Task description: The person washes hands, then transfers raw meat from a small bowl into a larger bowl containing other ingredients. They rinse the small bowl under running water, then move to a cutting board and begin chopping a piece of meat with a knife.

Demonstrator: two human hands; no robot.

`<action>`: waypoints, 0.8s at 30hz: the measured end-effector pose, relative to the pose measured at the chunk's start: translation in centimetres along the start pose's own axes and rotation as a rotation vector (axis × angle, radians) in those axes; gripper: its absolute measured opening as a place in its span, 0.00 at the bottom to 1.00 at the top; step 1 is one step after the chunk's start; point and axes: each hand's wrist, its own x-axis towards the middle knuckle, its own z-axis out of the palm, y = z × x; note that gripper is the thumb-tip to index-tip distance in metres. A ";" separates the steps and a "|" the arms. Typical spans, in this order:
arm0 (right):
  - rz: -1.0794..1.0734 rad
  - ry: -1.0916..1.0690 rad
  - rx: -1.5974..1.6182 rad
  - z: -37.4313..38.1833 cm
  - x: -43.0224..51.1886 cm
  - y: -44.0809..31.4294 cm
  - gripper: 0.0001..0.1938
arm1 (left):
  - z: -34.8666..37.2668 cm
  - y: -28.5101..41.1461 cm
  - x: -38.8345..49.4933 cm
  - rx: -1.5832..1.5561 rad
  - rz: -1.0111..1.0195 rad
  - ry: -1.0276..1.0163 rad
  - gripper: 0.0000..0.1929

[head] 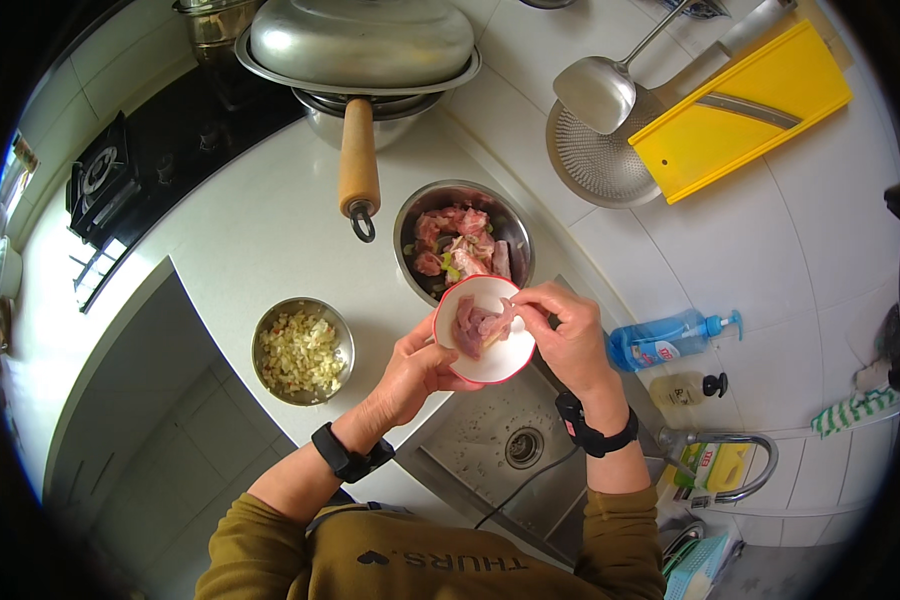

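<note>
My left hand (420, 364) holds a white bowl with a red rim (506, 366) from its left and lower side. Slices of raw meat (476, 326) lie in this bowl. The thumb and fingertips of my right hand (566, 330) pinch a piece of the meat at the bowl's right edge. Just beyond, partly covered by the white bowl, stands a steel bowl (412, 196) with chunks of raw meat (461, 232) and green pieces. A smaller steel bowl (257, 330) with chopped pale vegetable (300, 352) stands on the counter to the left.
A sink (472, 457) with a faucet (765, 457) lies below my right hand. A wooden-handled pan (358, 150) under a large metal cover (360, 41) stands ahead. A gas stove (97, 180) is far left. Soap bottles (656, 341), a yellow slicer (742, 112) and a strainer (607, 165) are at right.
</note>
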 end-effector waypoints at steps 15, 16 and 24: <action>-0.126 -0.162 -0.207 0.2 0.0 0.4 0.05 | 0.0 0.0 0.2 -0.001 -0.043 0.001 0.34; -0.165 -0.207 -0.268 0.2 -0.2 0.6 0.04 | 0.0 0.0 0.2 -0.009 -0.041 0.001 0.34; -0.384 -0.327 -0.660 2.9 -1.4 2.2 0.05 | 0.1 -0.2 0.1 0.095 -0.034 0.006 0.35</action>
